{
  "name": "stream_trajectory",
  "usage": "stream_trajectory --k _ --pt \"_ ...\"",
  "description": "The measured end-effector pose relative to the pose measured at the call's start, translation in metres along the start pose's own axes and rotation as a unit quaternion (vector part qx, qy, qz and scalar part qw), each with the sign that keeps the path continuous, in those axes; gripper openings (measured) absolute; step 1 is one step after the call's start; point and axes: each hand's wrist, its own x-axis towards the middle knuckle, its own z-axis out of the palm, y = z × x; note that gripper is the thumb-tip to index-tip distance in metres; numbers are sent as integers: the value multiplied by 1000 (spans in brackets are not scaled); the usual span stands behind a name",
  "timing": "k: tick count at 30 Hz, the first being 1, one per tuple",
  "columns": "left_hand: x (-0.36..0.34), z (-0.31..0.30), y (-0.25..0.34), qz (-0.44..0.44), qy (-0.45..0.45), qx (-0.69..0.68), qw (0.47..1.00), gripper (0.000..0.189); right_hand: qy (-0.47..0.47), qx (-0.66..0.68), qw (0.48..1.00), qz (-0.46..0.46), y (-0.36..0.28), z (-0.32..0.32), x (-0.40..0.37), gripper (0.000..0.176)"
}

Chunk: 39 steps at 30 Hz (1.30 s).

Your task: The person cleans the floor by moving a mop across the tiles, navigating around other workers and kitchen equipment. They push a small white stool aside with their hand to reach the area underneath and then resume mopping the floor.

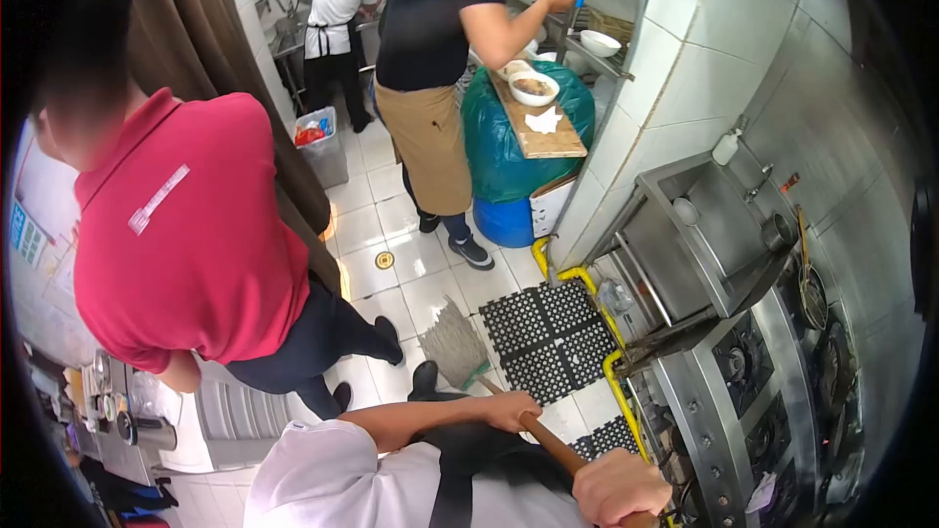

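Note:
A mop with a wooden handle [556, 447] slants across in front of my body. My left hand [511, 411] is wrapped round the handle lower down, closer to the mop head. Near the handle's upper end, my right hand [621, 487] grips it with closed fingers. The grey, stringy mop head [452, 347] lies spread on the white tiled floor, joined by a green clamp [477, 374]. A black shoe [424, 381] is just left of the mop head.
Black rubber mats [541, 337] and a yellow pipe [616, 386] lie right, beside the stove [736, 362] and steel sink [719, 210]. A person in a red shirt [186, 235] stands left. Ahead, another in a brown apron [425, 152] handles food by a board [548, 142].

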Motion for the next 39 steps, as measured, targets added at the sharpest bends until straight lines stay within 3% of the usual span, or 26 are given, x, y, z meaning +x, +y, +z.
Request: stream_trajectory --k 2,3,5,8,13,19,24,27,31,39 --pt "-17 -19 -14 34 8 -33 999 24 -33 -11 998 -47 14 9 18 35" --pt "28 19 19 62 15 -57 996 25 -34 -30 999 -14 -30 -5 14 35" --pt "19 11 15 64 -3 -38 997 25 -12 -30 999 -29 -24 -1 10 34" --pt "17 6 3 56 -25 11 998 24 23 -33 998 -53 -17 2 7 35" --pt "10 15 8 107 33 -7 994 24 20 -25 999 -39 -19 11 0 45" --pt "2 34 16 33 99 -33 994 22 -3 -10 1000 5 -26 16 -2 41" --pt "-1 37 11 20 108 -12 994 25 -19 -29 999 6 -26 23 -2 36" --pt "-4 43 13 33 130 11 991 16 -29 -11 999 -9 -24 26 -6 33" --pt "-5 51 7 47 120 -8 992 17 -74 17 997 -13 -23 20 -12 30" --pt "2 41 17 2 23 35 999 26 -9 -23 1000 -17 -29 26 -20 48"
